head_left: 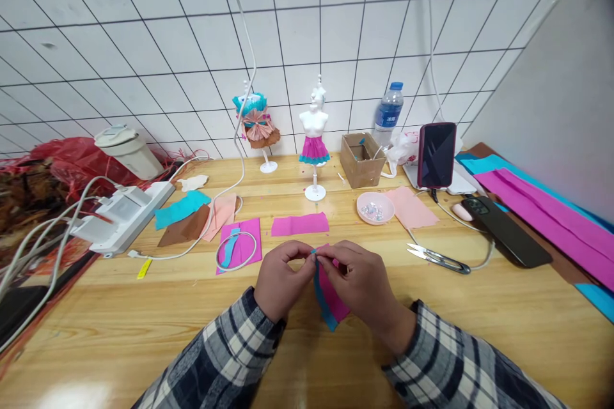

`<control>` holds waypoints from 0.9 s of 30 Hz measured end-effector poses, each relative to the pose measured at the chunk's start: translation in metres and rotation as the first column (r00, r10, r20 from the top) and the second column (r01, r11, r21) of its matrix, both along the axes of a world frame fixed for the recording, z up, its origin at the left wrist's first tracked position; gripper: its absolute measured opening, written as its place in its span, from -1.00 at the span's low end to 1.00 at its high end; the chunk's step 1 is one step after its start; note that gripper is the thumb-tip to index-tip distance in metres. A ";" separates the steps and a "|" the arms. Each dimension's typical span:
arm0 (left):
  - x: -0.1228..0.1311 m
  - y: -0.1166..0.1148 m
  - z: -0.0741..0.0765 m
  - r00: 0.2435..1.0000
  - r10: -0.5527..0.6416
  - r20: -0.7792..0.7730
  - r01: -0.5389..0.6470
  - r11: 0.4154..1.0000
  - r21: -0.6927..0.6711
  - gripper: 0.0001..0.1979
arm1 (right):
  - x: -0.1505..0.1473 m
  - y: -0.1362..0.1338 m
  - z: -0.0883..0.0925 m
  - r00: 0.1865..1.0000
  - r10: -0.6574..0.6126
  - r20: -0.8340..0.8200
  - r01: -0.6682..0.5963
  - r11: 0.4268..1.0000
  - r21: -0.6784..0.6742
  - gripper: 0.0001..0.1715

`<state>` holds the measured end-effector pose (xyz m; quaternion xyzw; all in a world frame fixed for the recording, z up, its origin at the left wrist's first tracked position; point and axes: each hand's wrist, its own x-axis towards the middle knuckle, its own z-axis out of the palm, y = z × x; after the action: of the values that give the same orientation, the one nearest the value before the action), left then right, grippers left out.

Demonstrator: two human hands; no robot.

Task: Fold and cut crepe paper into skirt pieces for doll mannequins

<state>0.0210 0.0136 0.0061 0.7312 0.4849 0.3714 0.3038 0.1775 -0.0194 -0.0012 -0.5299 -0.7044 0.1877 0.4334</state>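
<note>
Close together over the table's middle, both hands pinch the top end of a crepe-paper piece (332, 294), magenta with a blue edge, which hangs down toward me. My left hand (283, 278) grips the blue edge between thumb and forefinger. My right hand (367, 287) pinches just beside it and covers part of the magenta side. Beyond the hands lies a flat magenta strip (300, 224). To its left is a magenta square (252, 238) with a blue strip on it. A small white dress form (314, 124) stands behind, wearing a magenta skirt with blue trim.
A pink bowl of beads (364, 201), thread snips (439, 259) and a black phone (508, 233) lie to the right. A cardboard box (362, 169) stands behind. A white cable (244, 153) crosses the left side near a power strip (129, 220) and paper scraps (182, 208).
</note>
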 end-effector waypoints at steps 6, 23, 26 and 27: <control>0.001 0.000 0.001 1.000 -0.013 0.002 0.013 1.000 -0.001 -0.86 | 0.002 0.001 -0.001 1.000 -0.013 0.027 0.013 1.000 0.012 -0.83; 0.000 -0.001 0.000 0.996 -0.048 -0.076 0.052 0.997 0.050 -0.87 | 0.004 0.006 0.000 0.997 -0.074 0.016 0.075 0.996 -0.045 -0.91; 0.000 -0.001 0.000 0.996 -0.049 -0.073 0.053 0.997 0.049 -0.87 | 0.004 0.007 0.000 0.997 -0.081 -0.004 0.081 0.995 -0.055 -0.91; 0.000 -0.001 0.000 0.996 -0.053 -0.071 0.057 0.997 0.050 -0.86 | 0.004 0.007 0.000 0.996 -0.084 -0.006 0.084 0.995 -0.053 -0.91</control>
<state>0.0211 0.0124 0.0065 0.7642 0.4652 0.3498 0.2779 0.1819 -0.0119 -0.0016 -0.5695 -0.6745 0.1902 0.4296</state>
